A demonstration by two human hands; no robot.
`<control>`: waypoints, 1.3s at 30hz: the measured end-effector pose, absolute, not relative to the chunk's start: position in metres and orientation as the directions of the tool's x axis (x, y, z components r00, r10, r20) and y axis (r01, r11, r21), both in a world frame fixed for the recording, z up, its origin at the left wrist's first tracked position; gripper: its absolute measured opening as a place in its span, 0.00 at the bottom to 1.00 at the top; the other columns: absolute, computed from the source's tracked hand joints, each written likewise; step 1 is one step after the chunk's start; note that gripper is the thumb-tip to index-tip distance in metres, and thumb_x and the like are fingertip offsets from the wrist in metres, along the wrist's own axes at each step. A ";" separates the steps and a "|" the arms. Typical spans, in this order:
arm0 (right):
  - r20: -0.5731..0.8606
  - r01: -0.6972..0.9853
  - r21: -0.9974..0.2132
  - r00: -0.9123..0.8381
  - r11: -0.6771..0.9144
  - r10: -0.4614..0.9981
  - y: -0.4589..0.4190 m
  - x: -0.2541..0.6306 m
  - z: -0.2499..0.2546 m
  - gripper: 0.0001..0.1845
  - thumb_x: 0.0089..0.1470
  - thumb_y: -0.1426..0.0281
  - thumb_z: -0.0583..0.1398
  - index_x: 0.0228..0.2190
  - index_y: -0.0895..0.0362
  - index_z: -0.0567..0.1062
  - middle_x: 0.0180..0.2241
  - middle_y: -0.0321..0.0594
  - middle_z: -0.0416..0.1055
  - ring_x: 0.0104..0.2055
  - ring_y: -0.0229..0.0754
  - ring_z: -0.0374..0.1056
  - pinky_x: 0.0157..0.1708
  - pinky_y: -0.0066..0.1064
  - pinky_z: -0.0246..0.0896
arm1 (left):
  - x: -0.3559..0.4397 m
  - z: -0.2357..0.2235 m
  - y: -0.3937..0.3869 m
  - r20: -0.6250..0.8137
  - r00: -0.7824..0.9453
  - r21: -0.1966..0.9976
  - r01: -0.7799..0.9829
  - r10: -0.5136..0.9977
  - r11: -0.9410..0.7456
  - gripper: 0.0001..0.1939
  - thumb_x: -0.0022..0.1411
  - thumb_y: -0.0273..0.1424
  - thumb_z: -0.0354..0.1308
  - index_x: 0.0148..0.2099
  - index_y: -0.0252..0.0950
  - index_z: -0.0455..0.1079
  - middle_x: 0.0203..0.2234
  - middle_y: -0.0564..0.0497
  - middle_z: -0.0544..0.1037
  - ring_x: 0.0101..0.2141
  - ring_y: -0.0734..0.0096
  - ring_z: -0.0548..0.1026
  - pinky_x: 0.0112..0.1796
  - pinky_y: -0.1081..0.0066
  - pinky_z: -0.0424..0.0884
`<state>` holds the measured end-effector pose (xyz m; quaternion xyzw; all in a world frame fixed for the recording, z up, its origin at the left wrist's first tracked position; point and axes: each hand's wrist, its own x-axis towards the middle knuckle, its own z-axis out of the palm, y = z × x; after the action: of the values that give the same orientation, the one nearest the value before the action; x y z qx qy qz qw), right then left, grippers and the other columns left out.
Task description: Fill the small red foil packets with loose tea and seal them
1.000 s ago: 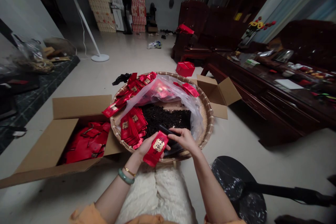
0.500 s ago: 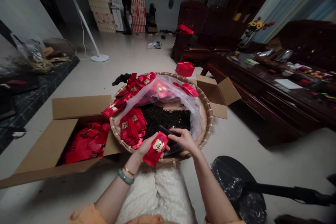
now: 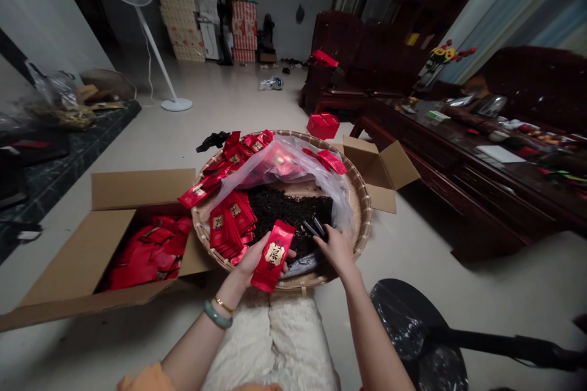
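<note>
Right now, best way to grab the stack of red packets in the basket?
Pinch the stack of red packets across its narrow width at mid-length, coming from above on the near side. The long, narrow packets lie fanned, with the tea leaves on one flank and the basket rim on the other, so mid-stack likely holds best.

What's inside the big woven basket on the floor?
The woven bamboo tray holds loose dark leaves, likely tea, stacked red packets and a clear plastic bag with red inside. Whatever lies beneath the leaves and bag is covered.
</note>
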<state>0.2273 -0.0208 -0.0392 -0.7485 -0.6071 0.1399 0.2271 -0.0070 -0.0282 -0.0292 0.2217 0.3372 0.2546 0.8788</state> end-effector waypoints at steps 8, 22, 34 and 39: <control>0.017 0.264 -0.964 0.058 0.001 0.998 -0.016 0.165 -0.024 0.17 0.47 0.57 0.59 0.25 0.59 0.76 0.23 0.38 0.73 0.25 0.39 0.66 0.26 0.28 0.60 | 0.004 -0.021 -0.032 -0.499 0.551 0.583 -0.358 0.669 0.730 0.27 0.61 0.48 0.46 0.39 0.27 0.71 0.21 0.44 0.77 0.19 0.69 0.74 0.23 0.71 0.70; -0.202 0.013 -0.979 -0.121 -0.202 0.972 -0.029 0.141 -0.022 0.20 0.40 0.54 0.64 0.27 0.58 0.71 0.17 0.30 0.65 0.15 0.30 0.55 0.11 0.20 0.46 | 0.003 -0.021 -0.017 -0.273 -0.016 0.853 -0.466 0.962 0.235 0.16 0.40 0.38 0.67 0.26 0.32 0.70 0.17 0.57 0.72 0.18 0.78 0.68 0.22 0.77 0.64; -0.120 -0.197 -0.975 0.070 -0.104 0.990 -0.012 0.151 0.005 0.17 0.39 0.58 0.65 0.24 0.58 0.68 0.12 0.25 0.60 0.12 0.30 0.57 0.10 0.20 0.56 | -0.024 -0.035 -0.003 -0.044 -0.231 0.998 -0.052 0.972 0.033 0.22 0.58 0.44 0.48 0.45 0.33 0.71 0.44 0.40 0.75 0.41 0.59 0.73 0.34 0.65 0.70; 0.058 -0.474 -0.863 0.254 0.176 0.965 0.041 0.169 0.077 0.12 0.42 0.65 0.66 0.26 0.57 0.69 0.19 0.27 0.67 0.19 0.29 0.66 0.23 0.19 0.67 | -0.064 -0.034 0.007 0.374 -0.287 0.658 0.752 0.882 -0.035 0.18 0.58 0.31 0.50 0.50 0.34 0.68 0.49 0.40 0.70 0.53 0.55 0.64 0.55 0.54 0.56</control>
<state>0.1694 0.0412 0.0771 -0.3794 -0.3242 0.5176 0.6950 -0.0637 0.0072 -0.0343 0.5920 0.6902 0.4085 0.0792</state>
